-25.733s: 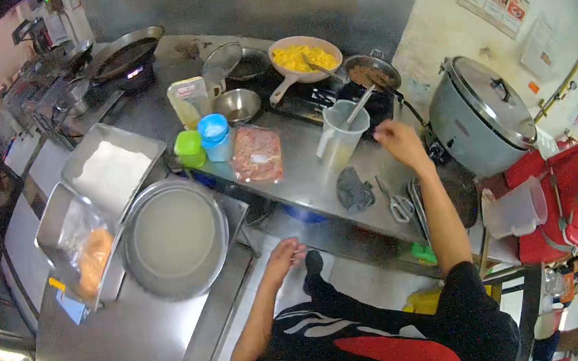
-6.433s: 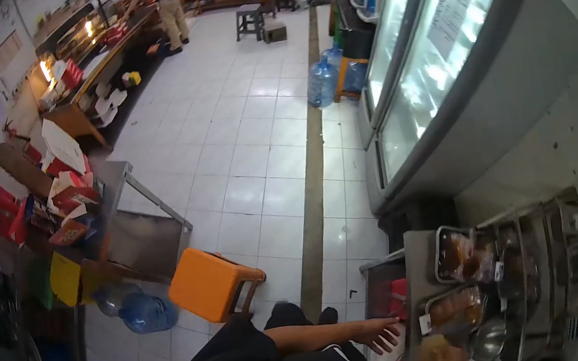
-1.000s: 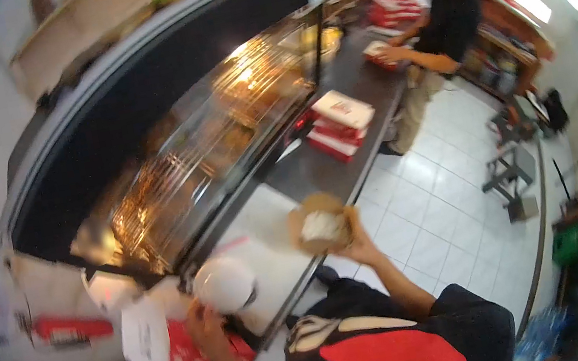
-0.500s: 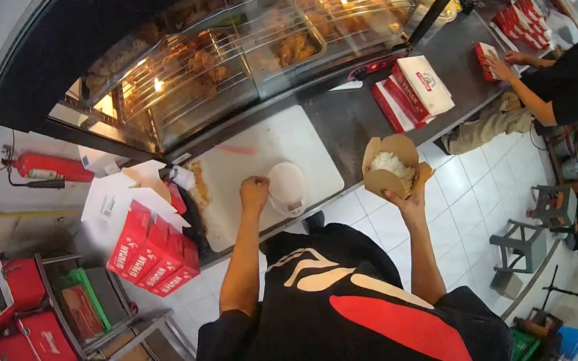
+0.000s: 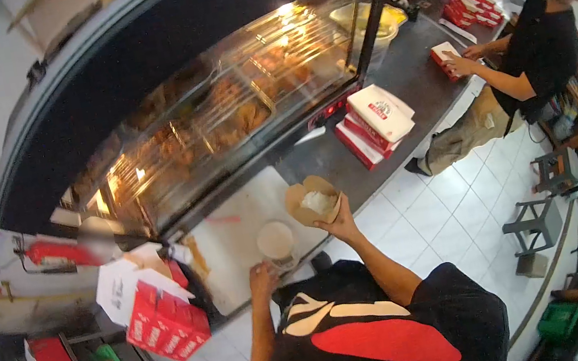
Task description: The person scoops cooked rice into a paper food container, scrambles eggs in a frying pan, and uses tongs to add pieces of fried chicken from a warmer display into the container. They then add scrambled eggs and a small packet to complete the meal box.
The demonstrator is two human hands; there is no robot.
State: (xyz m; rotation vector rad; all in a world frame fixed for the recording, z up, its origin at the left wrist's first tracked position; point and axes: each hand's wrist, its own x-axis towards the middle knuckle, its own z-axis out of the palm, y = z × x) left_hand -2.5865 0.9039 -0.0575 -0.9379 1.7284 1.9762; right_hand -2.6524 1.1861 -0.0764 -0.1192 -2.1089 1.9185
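My right hand grips an open brown paper food box from below, with white rice inside it. The box is held above the counter's front edge, to the right of a white kitchen scale with a round plate. The scale stands on a white cutting board. By the scale's front left edge is my left hand, its fingers curled together. Blur hides whether anything is between them.
A glass warming cabinet with fried food lines the counter's back. Red and white boxes stand at left, and more boxes at right. Farther right a co-worker handles a small box. Grey stools are on the floor.
The view has tilted and shifted. My right hand has brought the rice box left, closer to the scale. My left hand has slid toward the scale's front. The co-worker stays at the small box.
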